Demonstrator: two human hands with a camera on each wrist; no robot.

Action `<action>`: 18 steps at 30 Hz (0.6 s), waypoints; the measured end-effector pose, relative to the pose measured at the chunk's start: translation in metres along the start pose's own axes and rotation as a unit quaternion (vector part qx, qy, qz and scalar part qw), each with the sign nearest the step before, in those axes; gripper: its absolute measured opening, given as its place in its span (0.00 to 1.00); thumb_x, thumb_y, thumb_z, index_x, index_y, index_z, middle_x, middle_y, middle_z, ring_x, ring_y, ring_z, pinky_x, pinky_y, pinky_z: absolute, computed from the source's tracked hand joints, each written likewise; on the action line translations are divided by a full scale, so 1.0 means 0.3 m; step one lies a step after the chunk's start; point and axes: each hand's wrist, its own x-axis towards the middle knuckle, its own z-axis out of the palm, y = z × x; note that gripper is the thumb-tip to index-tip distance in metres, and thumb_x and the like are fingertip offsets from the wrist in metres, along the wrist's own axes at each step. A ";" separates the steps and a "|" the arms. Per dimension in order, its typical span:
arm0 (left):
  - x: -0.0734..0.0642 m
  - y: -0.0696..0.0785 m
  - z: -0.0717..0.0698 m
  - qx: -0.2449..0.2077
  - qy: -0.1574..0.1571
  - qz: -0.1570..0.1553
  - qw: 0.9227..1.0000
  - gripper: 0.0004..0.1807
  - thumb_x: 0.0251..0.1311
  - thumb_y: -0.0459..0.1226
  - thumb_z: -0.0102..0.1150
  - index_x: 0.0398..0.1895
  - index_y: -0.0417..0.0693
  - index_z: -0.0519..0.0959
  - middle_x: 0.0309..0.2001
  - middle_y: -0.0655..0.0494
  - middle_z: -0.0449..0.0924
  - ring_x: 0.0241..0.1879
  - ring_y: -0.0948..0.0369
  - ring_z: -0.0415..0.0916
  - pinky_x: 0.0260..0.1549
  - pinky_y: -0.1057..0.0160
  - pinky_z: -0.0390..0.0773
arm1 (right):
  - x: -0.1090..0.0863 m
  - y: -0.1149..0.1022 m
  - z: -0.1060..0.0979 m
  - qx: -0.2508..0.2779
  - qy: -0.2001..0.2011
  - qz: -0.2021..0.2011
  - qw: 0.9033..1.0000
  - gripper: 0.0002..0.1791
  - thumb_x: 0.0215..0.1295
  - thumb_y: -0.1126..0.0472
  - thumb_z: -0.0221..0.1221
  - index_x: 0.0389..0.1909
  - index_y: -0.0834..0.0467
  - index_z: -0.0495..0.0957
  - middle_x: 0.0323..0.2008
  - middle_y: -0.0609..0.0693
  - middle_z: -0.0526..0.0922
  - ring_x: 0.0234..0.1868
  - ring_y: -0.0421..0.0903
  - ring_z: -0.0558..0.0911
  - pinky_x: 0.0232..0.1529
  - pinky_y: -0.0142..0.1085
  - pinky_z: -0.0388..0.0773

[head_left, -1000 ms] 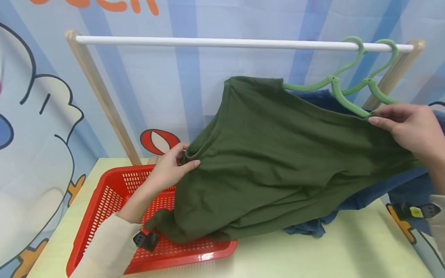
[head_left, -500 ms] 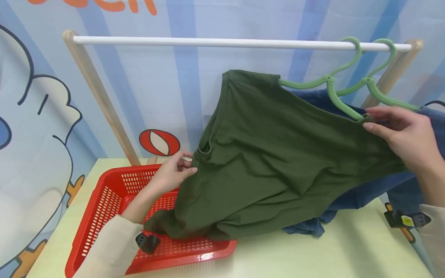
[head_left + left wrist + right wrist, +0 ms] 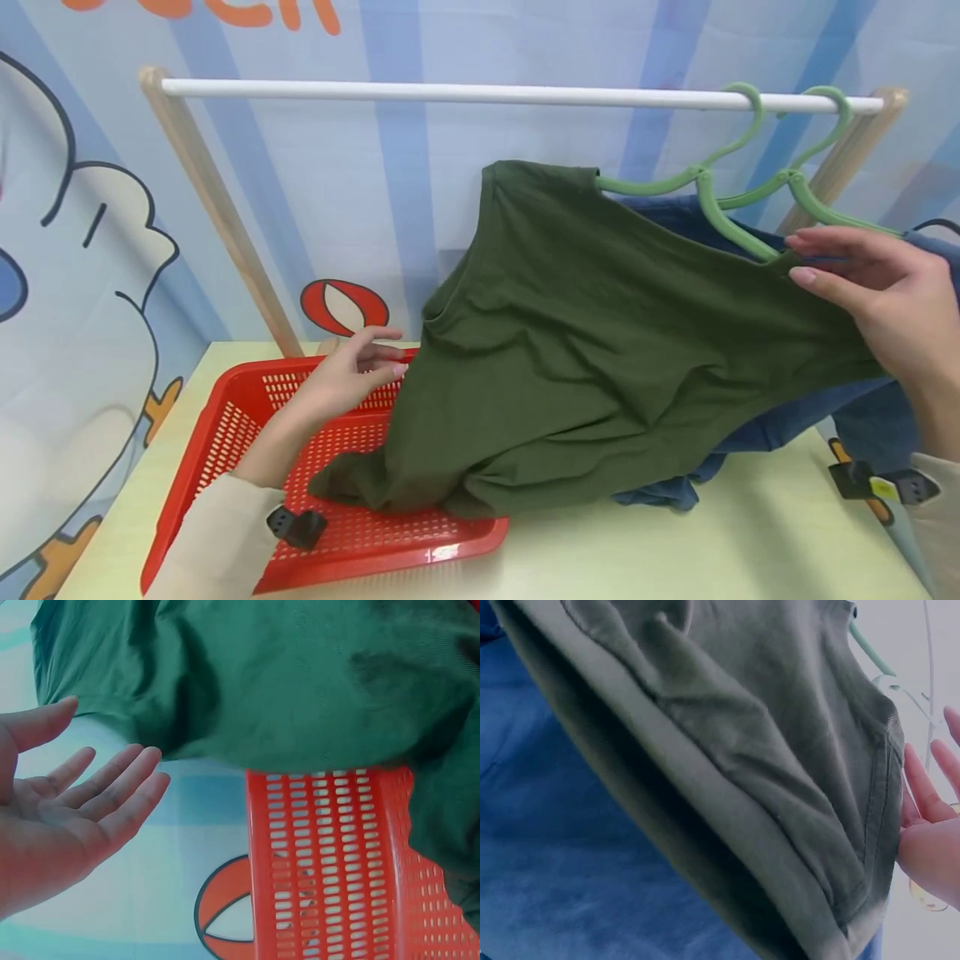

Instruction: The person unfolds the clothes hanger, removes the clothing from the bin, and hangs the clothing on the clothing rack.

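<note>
A dark green sleeveless top [image 3: 600, 333] hangs aslant on a light green hanger [image 3: 701, 177], its lower end drooping into a red basket [image 3: 225, 433]. My left hand [image 3: 348, 375] is just left of the top's armhole side, fingers loosely spread and holding nothing. In the left wrist view, this hand [image 3: 82, 802] has its palm turned up below the green cloth [image 3: 300, 682]. My right hand [image 3: 892, 292] is beside the top's right shoulder, thumb and fingers apart. Its fingers [image 3: 926, 787] are extended beside the cloth edge in the right wrist view; whether they touch it I cannot tell.
The hanger hooks over a white rail [image 3: 450, 92] between wooden posts [image 3: 225, 217]. A second green hanger [image 3: 813, 200] with a blue garment [image 3: 780, 425] hangs behind, at the right. The pale table [image 3: 637, 558] lies below, with a patterned backdrop [image 3: 300, 183] behind.
My left hand has let go of the armhole edge and moved left, off the cloth. My right thumb and fingers have parted from the shoulder edge. The hanger has shifted slightly left.
</note>
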 end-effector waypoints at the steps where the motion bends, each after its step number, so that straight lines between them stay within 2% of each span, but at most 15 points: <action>1: -0.005 -0.002 -0.007 0.003 0.003 0.003 1.000 0.26 0.62 0.35 0.54 0.62 0.43 0.61 0.55 0.41 0.71 0.55 0.49 0.69 0.53 0.50 0.68 | 0.000 -0.007 0.004 0.017 0.001 -0.006 1.000 0.21 0.55 0.77 0.58 0.52 0.68 0.73 0.44 0.45 0.79 0.45 0.38 0.77 0.41 0.20 0.71; 2: -0.011 -0.005 -0.015 0.008 0.007 0.004 1.000 0.26 0.62 0.36 0.54 0.62 0.43 0.61 0.55 0.41 0.71 0.55 0.49 0.68 0.52 0.49 0.68 | -0.001 -0.017 0.008 0.038 -0.001 -0.011 0.999 0.21 0.54 0.78 0.58 0.52 0.69 0.73 0.44 0.46 0.80 0.45 0.40 0.77 0.42 0.21 0.71; 5: -0.033 -0.007 -0.039 0.016 0.019 -0.002 1.000 0.25 0.62 0.36 0.54 0.62 0.44 0.62 0.55 0.42 0.70 0.56 0.49 0.68 0.52 0.48 0.68 | -0.005 -0.055 0.029 0.049 -0.015 -0.025 0.998 0.22 0.53 0.80 0.57 0.51 0.69 0.73 0.46 0.50 0.79 0.47 0.43 0.76 0.44 0.22 0.71; 6: -0.041 -0.008 -0.047 0.018 0.022 -0.007 1.000 0.26 0.62 0.37 0.54 0.62 0.44 0.61 0.56 0.43 0.70 0.56 0.48 0.67 0.52 0.48 0.68 | -0.007 -0.068 0.038 0.046 -0.023 -0.032 0.998 0.22 0.53 0.80 0.57 0.51 0.69 0.73 0.47 0.52 0.79 0.48 0.44 0.75 0.44 0.23 0.71; 8: -0.060 -0.010 -0.063 0.021 0.027 -0.015 0.999 0.26 0.62 0.38 0.55 0.62 0.45 0.61 0.57 0.43 0.69 0.57 0.48 0.66 0.52 0.48 0.68 | -0.014 -0.092 0.060 0.006 -0.045 -0.043 0.998 0.23 0.53 0.80 0.58 0.52 0.67 0.74 0.48 0.52 0.78 0.49 0.42 0.75 0.45 0.23 0.70; 10: -0.081 -0.012 -0.077 0.026 0.030 -0.020 0.999 0.27 0.61 0.39 0.55 0.62 0.45 0.60 0.58 0.43 0.68 0.57 0.48 0.66 0.51 0.48 0.69 | -0.020 -0.106 0.085 0.006 -0.077 -0.062 0.995 0.23 0.52 0.81 0.57 0.52 0.67 0.73 0.49 0.54 0.77 0.49 0.43 0.75 0.46 0.24 0.70; 13: -0.113 -0.021 -0.099 0.042 0.035 -0.025 0.998 0.30 0.61 0.42 0.56 0.63 0.44 0.60 0.59 0.41 0.66 0.58 0.46 0.65 0.50 0.47 0.69 | -0.028 -0.111 0.126 0.062 -0.136 -0.085 0.985 0.24 0.52 0.83 0.56 0.53 0.69 0.72 0.50 0.55 0.76 0.50 0.43 0.75 0.48 0.25 0.70; 15: -0.134 -0.032 -0.113 0.052 0.036 -0.026 0.998 0.32 0.60 0.45 0.56 0.64 0.45 0.59 0.60 0.41 0.65 0.58 0.46 0.64 0.50 0.46 0.69 | -0.032 -0.106 0.157 0.115 -0.175 -0.091 0.974 0.25 0.52 0.84 0.55 0.53 0.71 0.70 0.50 0.56 0.76 0.51 0.45 0.75 0.48 0.26 0.71; 18: -0.170 -0.048 -0.137 0.070 0.037 -0.027 0.997 0.34 0.59 0.48 0.57 0.65 0.45 0.58 0.61 0.41 0.64 0.58 0.45 0.63 0.49 0.45 0.70 | -0.044 -0.096 0.211 0.140 -0.216 -0.093 0.962 0.25 0.52 0.83 0.55 0.54 0.71 0.69 0.52 0.55 0.75 0.51 0.45 0.74 0.48 0.27 0.71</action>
